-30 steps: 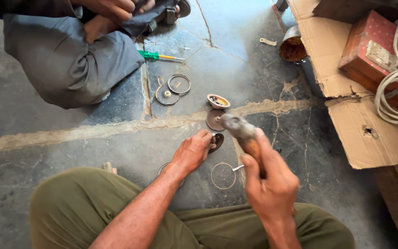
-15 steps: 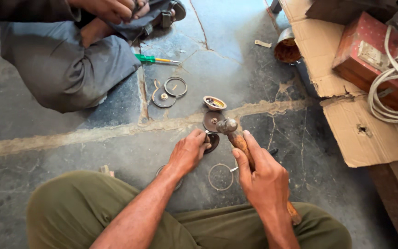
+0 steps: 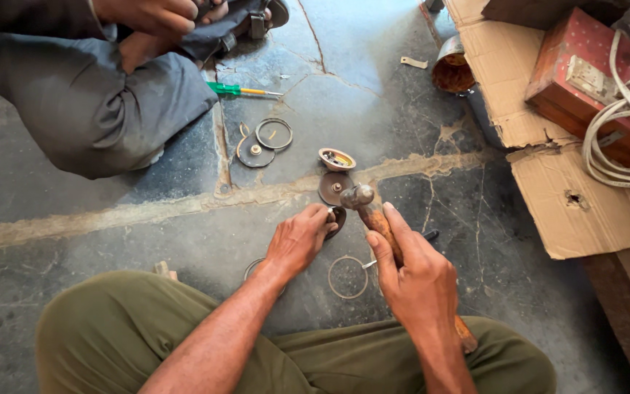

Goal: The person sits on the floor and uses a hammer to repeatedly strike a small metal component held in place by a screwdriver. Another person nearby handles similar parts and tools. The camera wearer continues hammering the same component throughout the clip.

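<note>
My left hand pinches a small dark round part against the cracked concrete floor. My right hand wraps the wooden-handled hammer, whose steel head sits just above.

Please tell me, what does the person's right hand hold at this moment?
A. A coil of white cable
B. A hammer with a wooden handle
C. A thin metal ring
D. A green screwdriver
B: the right hand is wrapped around the wooden handle of the hammer, whose metal head sits just above the small part that the left hand pins to the floor.
</note>
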Demonstrator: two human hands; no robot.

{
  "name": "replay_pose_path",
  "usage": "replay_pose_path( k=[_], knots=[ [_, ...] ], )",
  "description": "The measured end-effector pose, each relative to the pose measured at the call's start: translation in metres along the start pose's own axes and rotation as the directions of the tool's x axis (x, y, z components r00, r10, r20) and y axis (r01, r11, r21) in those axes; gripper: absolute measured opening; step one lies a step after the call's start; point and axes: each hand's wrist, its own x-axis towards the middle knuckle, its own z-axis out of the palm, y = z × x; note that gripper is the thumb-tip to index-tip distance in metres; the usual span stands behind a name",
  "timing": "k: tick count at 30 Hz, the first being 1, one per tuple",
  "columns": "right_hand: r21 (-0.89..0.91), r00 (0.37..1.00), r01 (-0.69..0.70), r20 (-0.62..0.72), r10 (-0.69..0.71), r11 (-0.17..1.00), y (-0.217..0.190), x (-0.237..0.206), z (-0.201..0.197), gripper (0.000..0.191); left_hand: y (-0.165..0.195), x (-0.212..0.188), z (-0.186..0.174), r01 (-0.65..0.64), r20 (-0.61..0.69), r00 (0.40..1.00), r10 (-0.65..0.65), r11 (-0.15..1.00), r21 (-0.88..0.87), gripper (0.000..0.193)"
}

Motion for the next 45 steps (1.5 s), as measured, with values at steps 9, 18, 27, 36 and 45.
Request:
replay_pose_path(
  k=[9,18,27,36,45],
  knots=[
    [0.035,0.998,0.061,-0.028,-0.06,0.998,-0.004,-0.002,-0.002,0.045,-0.006,-0.002,0.003,-0.095,0.036,0.995,0.092,0.992,0.079,0.018],
    [-0.067,0.992,-0.008,0.129,0.016,0.998,-0.008,0.001,0.004,0.043,-0.004,-0.001,0.001,-0.069,0.051,0.996,0.067,0.997,0.041,0.019],
    [0.285,0.954,0.24,-0.246,-0.172,0.928,-0.007,-0.007,-0.005,0.037,-0.011,0.0,0.005,-0.066,0.047,0.997,0.065,0.997,0.025,0.017],
    [-0.03,1.0,-0.026,0.011,0.026,0.999,0.0,-0.001,0.004,0.045,-0.012,-0.001,0.004,0.094,0.054,0.994,-0.094,0.996,0.003,0.016],
    [0.006,1.0,0.013,-0.019,-0.013,1.0,0.007,0.004,0.001,0.043,-0.001,0.005,-0.009,-0.015,-0.075,0.997,0.007,0.994,-0.109,0.015]
  ],
)
